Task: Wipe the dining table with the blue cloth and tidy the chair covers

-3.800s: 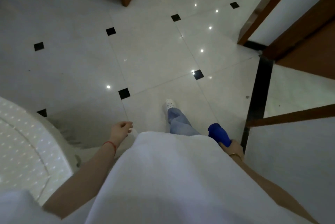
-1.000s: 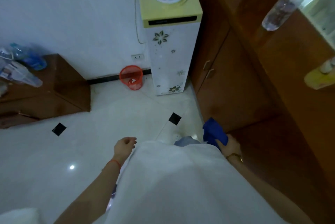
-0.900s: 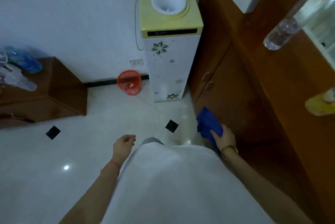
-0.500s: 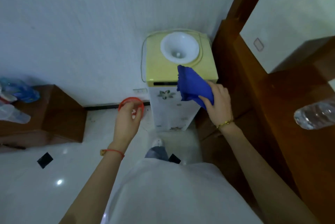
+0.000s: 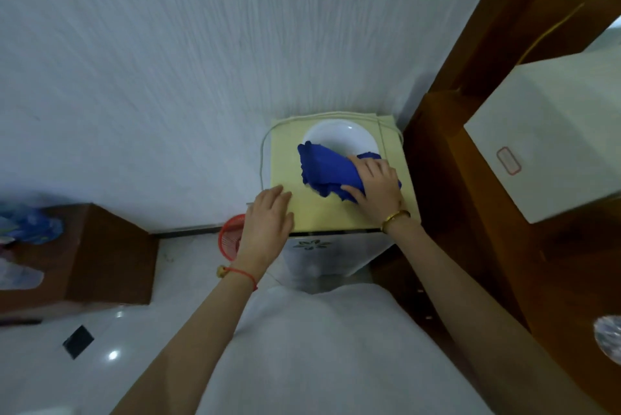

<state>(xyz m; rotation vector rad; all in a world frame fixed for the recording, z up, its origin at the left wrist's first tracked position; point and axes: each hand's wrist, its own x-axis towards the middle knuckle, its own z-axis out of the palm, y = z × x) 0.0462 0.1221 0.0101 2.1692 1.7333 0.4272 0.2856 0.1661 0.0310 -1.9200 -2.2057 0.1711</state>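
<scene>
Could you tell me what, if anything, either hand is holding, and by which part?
The right hand grips the blue cloth by its near end; the left hand holds nothing.

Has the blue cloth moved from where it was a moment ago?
Yes. The blue cloth was down by the person's hip; now the right hand holds it on the water dispenser's yellow top, beside its white bowl.
</scene>
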